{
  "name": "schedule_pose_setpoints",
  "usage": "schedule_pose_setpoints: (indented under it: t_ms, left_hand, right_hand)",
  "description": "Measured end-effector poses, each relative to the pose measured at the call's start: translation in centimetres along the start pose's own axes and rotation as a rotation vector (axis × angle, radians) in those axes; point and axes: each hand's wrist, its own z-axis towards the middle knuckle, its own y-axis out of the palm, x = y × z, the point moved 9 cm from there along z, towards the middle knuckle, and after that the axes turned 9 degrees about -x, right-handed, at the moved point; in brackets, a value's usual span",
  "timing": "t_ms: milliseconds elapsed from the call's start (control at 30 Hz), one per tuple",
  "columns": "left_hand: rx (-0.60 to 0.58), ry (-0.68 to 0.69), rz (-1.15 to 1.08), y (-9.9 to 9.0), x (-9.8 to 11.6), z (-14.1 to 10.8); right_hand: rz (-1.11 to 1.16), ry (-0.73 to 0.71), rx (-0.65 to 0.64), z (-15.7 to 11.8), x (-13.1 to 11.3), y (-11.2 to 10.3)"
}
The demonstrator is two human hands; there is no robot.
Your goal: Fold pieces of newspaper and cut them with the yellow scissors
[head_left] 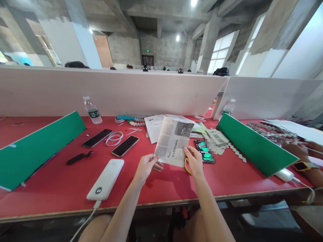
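Note:
A piece of newspaper (169, 143) with printed text and a dark photo in its upper right is held up over the red table. My left hand (148, 166) pinches its lower left corner between thumb and fingers. At the lower right edge, my right hand (193, 157) grips the same sheet. Part of a yellow-handled item (186, 167) shows under my right hand; its kind is mostly hidden. Just right of that hand lies a phone with a lit screen (204, 151). White printed sheets (152, 127) lie behind the newspaper.
Green dividers (252, 144) flank the red table (141, 191). On the left are a white power bank (106, 179), two dark phones (125, 146), a coiled white cable (114, 138) and a water bottle (92, 111). Cut newspaper pieces (217, 137) lie right. Another person's hand (296, 150) works beyond the right divider.

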Motion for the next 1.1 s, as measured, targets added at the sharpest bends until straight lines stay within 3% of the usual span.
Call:
schedule_pose_setpoints:
  t_ms: [167, 567, 800, 933, 1100]
  left_hand:
    - [-0.061, -0.032, -0.021, 0.4, -0.2, 0.0]
    - [0.074, 0.085, -0.127, -1.2, 1.5, -0.4]
    - [0.095, 0.067, -0.088, -2.0, 1.3, -0.4]
    - [0.128, 0.068, -0.058, -2.2, 1.5, -0.6]
    - [0.087, 0.064, -0.062, -1.7, 1.7, -0.6]
  right_hand:
    - [0.011, 0.013, -0.024, 0.1, 0.1, 0.0]
    - [-0.15, -0.064, -0.339, -0.3, -0.5, 2.9]
    - [-0.126, -0.036, -0.389, -0.3, -0.3, 3.1]
    - [-0.097, 0.048, -0.407, -0.4, 0.3, 3.2]
    - [-0.059, 0.077, -0.332, -0.6, 0.4, 3.8]
